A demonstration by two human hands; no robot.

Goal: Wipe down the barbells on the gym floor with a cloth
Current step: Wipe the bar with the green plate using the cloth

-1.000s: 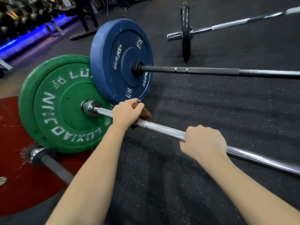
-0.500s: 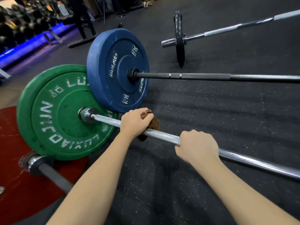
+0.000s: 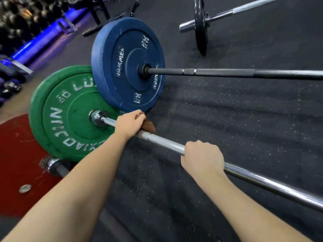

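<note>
A chrome barbell (image 3: 164, 143) with a green plate (image 3: 57, 112) lies across the black gym floor. My left hand (image 3: 129, 124) grips a brown cloth (image 3: 148, 126) wrapped round the bar, a short way right of the green plate's collar. My right hand (image 3: 202, 158) grips the same bar farther right, fingers curled round it. Behind lies a black barbell (image 3: 227, 73) with a blue plate (image 3: 127, 65) leaning against the green one. A third barbell (image 3: 236, 11) with a thin black plate (image 3: 200, 27) lies at the back.
A red plate (image 3: 15, 154) on another bar (image 3: 57, 169) lies at the lower left beside the green plate. Dumbbell racks with blue lighting (image 3: 35, 44) line the far left. Black rubber flooring (image 3: 244, 119) stretches between the bars.
My left hand with the cloth slid right along the bar, then back left toward the green plate. My right hand kept its grip on the bar.
</note>
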